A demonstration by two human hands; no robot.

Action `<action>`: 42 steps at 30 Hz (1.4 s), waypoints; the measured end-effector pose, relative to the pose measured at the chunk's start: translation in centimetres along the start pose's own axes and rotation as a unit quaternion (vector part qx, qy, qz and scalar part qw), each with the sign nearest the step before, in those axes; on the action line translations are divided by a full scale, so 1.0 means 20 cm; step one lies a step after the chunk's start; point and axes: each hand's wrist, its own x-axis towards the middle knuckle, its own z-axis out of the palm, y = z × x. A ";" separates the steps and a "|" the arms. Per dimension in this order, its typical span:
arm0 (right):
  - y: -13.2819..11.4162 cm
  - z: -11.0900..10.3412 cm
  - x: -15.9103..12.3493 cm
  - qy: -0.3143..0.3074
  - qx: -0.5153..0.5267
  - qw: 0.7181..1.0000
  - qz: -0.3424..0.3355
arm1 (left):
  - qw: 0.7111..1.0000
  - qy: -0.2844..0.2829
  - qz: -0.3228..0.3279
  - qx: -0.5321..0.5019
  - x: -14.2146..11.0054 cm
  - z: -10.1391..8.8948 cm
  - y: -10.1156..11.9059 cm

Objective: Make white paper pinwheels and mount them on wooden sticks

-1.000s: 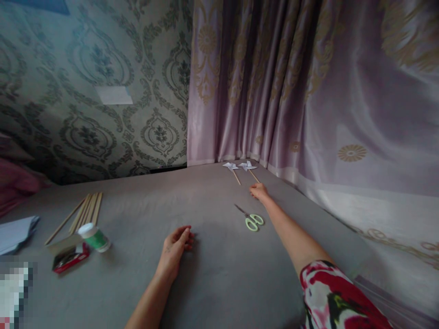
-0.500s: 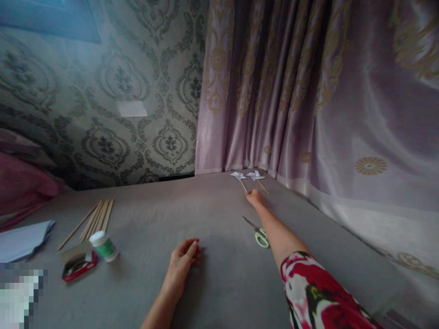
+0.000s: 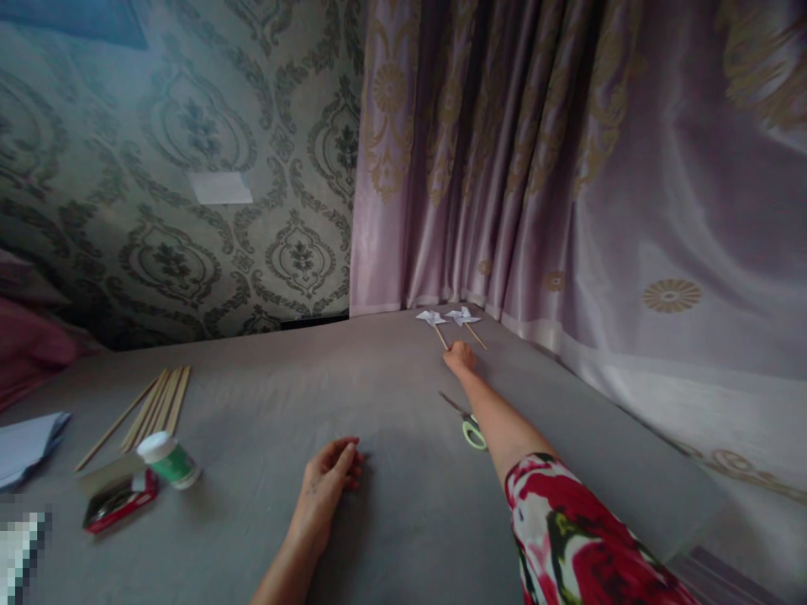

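At the far end of the table, my right hand point(image 3: 461, 357) pinches the lower end of a paper pinwheel's stick. This pinwheel point(image 3: 432, 318) has white blades and lies beside a second white pinwheel point(image 3: 463, 316) on a wooden stick point(image 3: 477, 337). Green-handled scissors point(image 3: 472, 429) lie by my right forearm, which covers part of one handle loop. My left hand point(image 3: 328, 479) rests low over the middle of the table, fingers curled in and thumb against them. Nothing shows in it.
On the left are several wooden sticks point(image 3: 157, 409), a white-capped bottle with a green label point(image 3: 169, 460), an open red box point(image 3: 119, 500) of small items and white paper sheets point(image 3: 29, 445). A purple curtain point(image 3: 435, 210) hangs along the table's back right edge.
The view has shifted slightly, so things on the table appear further left. My right hand keeps its hold on the pinwheel stick; my left hand stays curled in place.
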 end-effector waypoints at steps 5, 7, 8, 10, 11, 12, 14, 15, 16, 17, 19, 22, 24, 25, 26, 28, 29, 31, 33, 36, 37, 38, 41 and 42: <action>0.02 -0.02 -0.01 -0.004 0.004 1.000 -0.002 | 1.000 -0.001 -0.001 0.002 0.00 0.00 0.00; 0.03 -0.02 -0.01 -0.004 0.007 1.000 -0.003 | 1.000 -0.003 0.002 0.005 0.00 0.00 0.00; 0.03 -0.02 -0.01 -0.004 0.008 1.000 -0.004 | 1.000 -0.003 0.004 0.006 0.00 0.00 0.00; 0.04 -0.03 -0.02 -0.004 0.011 1.000 -0.005 | 1.000 -0.006 0.008 0.007 0.00 0.00 0.00; 0.04 -0.03 -0.02 -0.003 0.013 1.000 -0.006 | 1.000 -0.007 0.010 0.007 0.00 0.00 0.00; 0.04 -0.04 -0.03 -0.003 0.016 1.000 -0.008 | 1.000 -0.008 0.011 0.006 0.00 0.00 0.00; 0.05 -0.05 -0.04 -0.005 0.022 1.000 -0.012 | 1.000 -0.009 0.009 0.003 0.01 0.00 -0.01; 0.06 -0.06 -0.05 -0.006 0.027 1.000 -0.014 | 1.000 -0.008 0.008 0.001 0.01 0.00 -0.01; 0.07 -0.06 -0.06 -0.006 0.032 0.999 -0.016 | 1.000 -0.008 0.006 0.000 0.01 0.00 -0.01; 0.08 -0.07 -0.06 -0.007 0.038 0.999 -0.018 | 1.000 -0.008 0.006 -0.002 0.01 0.00 -0.01; 0.10 -0.10 -0.09 -0.004 0.051 0.998 -0.022 | 1.000 -0.008 0.009 -0.002 0.01 0.00 -0.01; 0.15 -0.13 -0.14 0.002 0.077 0.996 -0.034 | 1.000 -0.011 0.020 0.003 0.00 0.00 -0.01; 0.18 -0.15 -0.18 0.006 0.098 0.994 -0.043 | 1.000 -0.014 0.024 0.005 0.00 0.00 -0.01; 0.20 -0.15 -0.21 0.007 0.110 0.993 -0.049 | 1.000 -0.017 0.025 0.004 -0.01 0.00 -0.01; 0.22 -0.16 -0.25 0.008 0.123 0.991 -0.055 | 0.999 -0.018 0.026 0.002 -0.01 0.00 -0.01; 0.25 -0.17 -0.32 0.007 0.151 0.986 -0.069 | 0.999 -0.023 0.028 0.001 -0.01 0.00 -0.01; 0.26 -0.17 -0.36 0.003 0.166 0.983 -0.077 | 0.999 -0.023 0.029 0.001 -0.01 0.01 -0.01; 0.28 -0.18 -0.46 -0.010 0.196 0.976 -0.091 | 0.999 -0.024 0.037 0.003 -0.01 0.01 -0.02; 0.29 -0.18 -0.55 -0.029 0.224 0.968 -0.107 | 0.999 -0.020 0.046 0.011 -0.02 0.02 -0.03; 0.29 -0.18 -0.68 -0.070 0.260 0.954 -0.131 | 0.996 -0.026 0.064 0.054 -0.03 0.04 -0.05; 0.29 -0.18 -0.71 -0.085 0.268 0.950 -0.138 | 0.996 -0.020 0.061 0.062 -0.03 0.05 -0.06; 0.28 -0.17 -0.75 -0.101 0.279 0.943 -0.149 | 0.996 -0.012 0.056 0.066 -0.03 0.06 -0.06; 0.24 -0.13 -0.84 -0.146 0.318 0.921 -0.174 | 0.996 0.001 0.042 0.076 -0.03 0.07 -0.08; 0.21 -0.12 -0.87 -0.156 0.323 0.915 -0.183 | 0.996 0.001 0.038 0.077 -0.03 0.07 -0.08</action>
